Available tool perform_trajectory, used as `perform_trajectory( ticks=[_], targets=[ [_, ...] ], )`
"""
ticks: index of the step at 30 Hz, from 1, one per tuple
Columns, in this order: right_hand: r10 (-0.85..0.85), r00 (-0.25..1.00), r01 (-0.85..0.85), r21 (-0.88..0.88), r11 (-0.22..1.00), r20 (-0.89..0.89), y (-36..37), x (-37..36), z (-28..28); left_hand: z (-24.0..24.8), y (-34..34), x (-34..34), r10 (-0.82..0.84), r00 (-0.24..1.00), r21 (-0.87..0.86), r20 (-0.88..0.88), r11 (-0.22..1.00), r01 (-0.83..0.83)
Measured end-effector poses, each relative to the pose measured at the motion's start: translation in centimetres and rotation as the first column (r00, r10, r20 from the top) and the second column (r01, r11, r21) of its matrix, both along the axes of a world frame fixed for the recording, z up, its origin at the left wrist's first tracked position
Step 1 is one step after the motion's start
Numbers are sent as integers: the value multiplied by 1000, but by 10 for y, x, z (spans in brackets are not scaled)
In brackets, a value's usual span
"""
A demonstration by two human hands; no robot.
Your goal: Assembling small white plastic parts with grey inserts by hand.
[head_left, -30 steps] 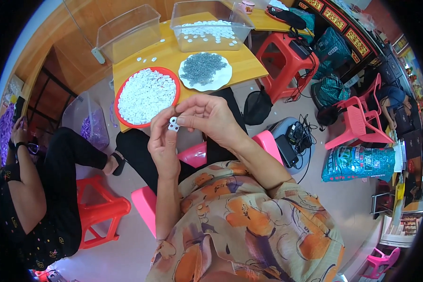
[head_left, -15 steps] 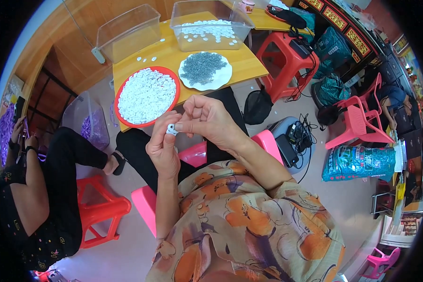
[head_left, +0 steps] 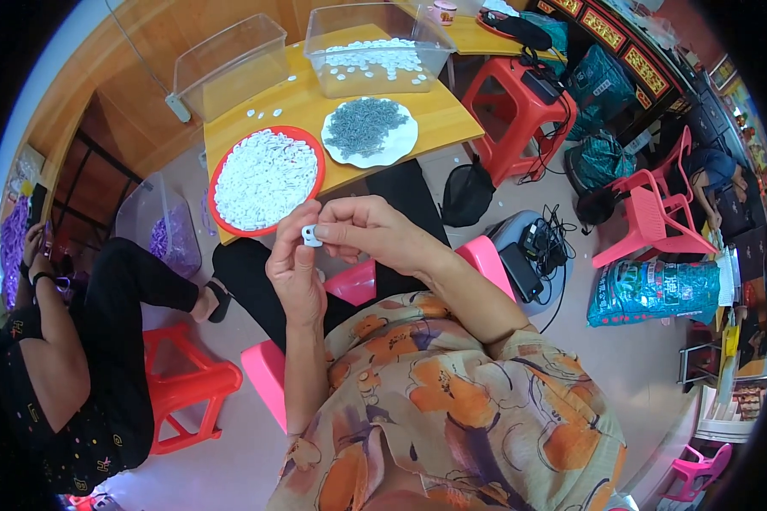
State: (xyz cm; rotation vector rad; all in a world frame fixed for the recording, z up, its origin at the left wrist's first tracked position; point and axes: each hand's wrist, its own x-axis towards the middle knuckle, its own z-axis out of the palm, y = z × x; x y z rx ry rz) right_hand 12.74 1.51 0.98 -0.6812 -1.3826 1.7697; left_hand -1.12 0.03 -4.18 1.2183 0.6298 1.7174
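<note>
A small white plastic piece with dark holes (head_left: pixel 312 237) sits between my hands, above my lap and just in front of the table edge. My left hand (head_left: pixel 295 272) pinches it from the left with thumb and fingers. From the right, my right hand (head_left: pixel 371 228) presses its thumb against the piece, its other fingers curled in. Whether a tiny metal part is in my fingers is hidden. Just beyond lies a red round tray (head_left: pixel 321 175) heaped with similar white pieces (head_left: pixel 264 180). To its right is a white scalloped plate (head_left: pixel 405 140) of small grey parts (head_left: pixel 362 126).
Two clear plastic bins (head_left: pixel 230 72) stand at the back of the yellow table (head_left: pixel 447 119); the right one (head_left: pixel 324 77) holds white pieces. A co-worker (head_left: pixel 60 375) sits at left beside a red stool (head_left: pixel 187 379). At right are another red stool (head_left: pixel 520 106) and cables (head_left: pixel 545 247).
The white piece has turned a little between my fingers. My right hand's fingers have lowered and closed in toward it. The view has shifted slightly.
</note>
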Motion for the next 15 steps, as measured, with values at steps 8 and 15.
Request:
perform_trajectory(
  ticks=[8,15],
  targets=[
    [-298,913,92,570,817,280,-14,-4,7,1,-3,0,-1,990,-130,138,991,19],
    [-610,771,104,909,403,182,-17,-16,1,11,-15,10,-20,980,-109,197,993,42]
  ],
)
